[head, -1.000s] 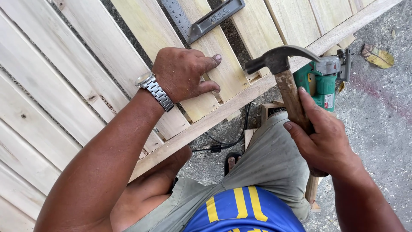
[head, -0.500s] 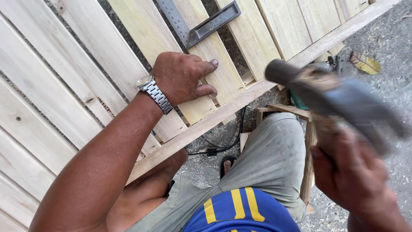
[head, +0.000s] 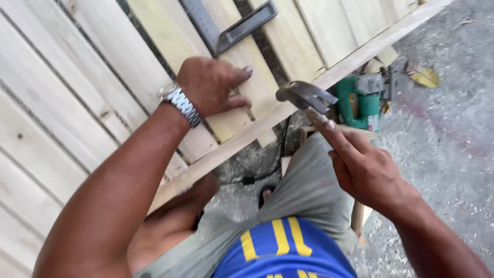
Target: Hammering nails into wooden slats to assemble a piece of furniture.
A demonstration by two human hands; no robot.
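My left hand (head: pixel 211 85), with a metal wristwatch (head: pixel 181 104) on the wrist, presses flat on a pale wooden slat (head: pixel 234 121), fingers spread. My right hand (head: pixel 363 164) grips the wooden handle of a claw hammer (head: pixel 304 96), index finger stretched along the handle. The steel hammer head sits down at the long wooden edge rail (head: pixel 309 87) that runs across the slats, a little right of my left hand.
A metal try square (head: pixel 231 31) lies on the slats above my left hand. A green power tool (head: pixel 368 100) with a black cord (head: pixel 278 164) sits below the rail on the grey concrete ground (head: pixel 442 154). A yellow leaf (head: pixel 424 77) lies nearby.
The hammer rose in a blurred swing half a second ago and has now come back down onto the edge rail. My left hand has stayed on the slat.
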